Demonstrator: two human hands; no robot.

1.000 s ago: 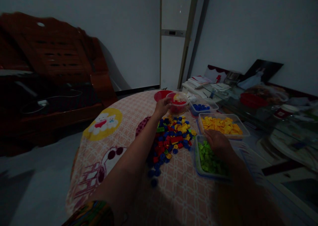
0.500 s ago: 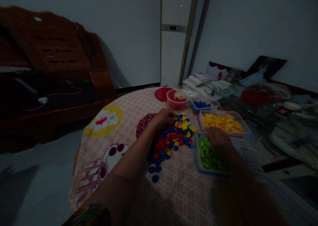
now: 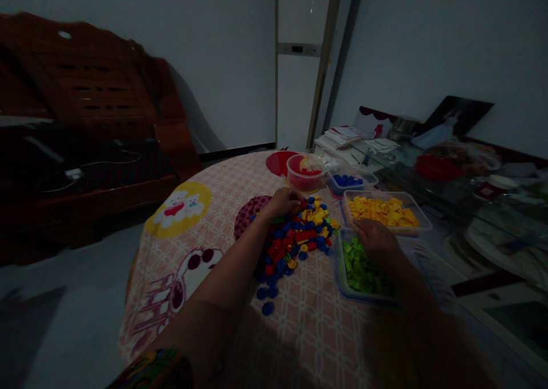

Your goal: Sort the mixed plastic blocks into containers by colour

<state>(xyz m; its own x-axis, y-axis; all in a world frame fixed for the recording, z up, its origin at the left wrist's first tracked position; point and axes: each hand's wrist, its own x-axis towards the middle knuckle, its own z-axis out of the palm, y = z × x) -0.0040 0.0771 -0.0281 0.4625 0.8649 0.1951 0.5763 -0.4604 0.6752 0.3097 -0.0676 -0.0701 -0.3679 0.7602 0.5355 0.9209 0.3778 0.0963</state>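
Observation:
A heap of small blue, red and yellow plastic pieces (image 3: pixel 295 235) lies on a round table with a pink patterned cloth (image 3: pixel 192 235). My left hand (image 3: pixel 283 201) rests at the heap's far edge, fingers curled down into the pieces; what they hold is hidden. My right hand (image 3: pixel 377 238) lies with curled fingers over a clear box of green pieces (image 3: pixel 357 269). Beyond it are a clear box of yellow pieces (image 3: pixel 383 211), a smaller box of blue pieces (image 3: pixel 349 181) and a clear tub of red pieces (image 3: pixel 305 174).
A red lid (image 3: pixel 277 162) lies behind the tub. A glass-topped side table (image 3: pixel 449 206) cluttered with papers, a red bowl and dishes stands to the right. A dark wooden bench (image 3: pixel 85 126) fills the left. A white appliance (image 3: pixel 299 64) stands against the wall.
My left hand has come back from the tub of red pieces down to the far edge of the heap. My right hand stays over the green box.

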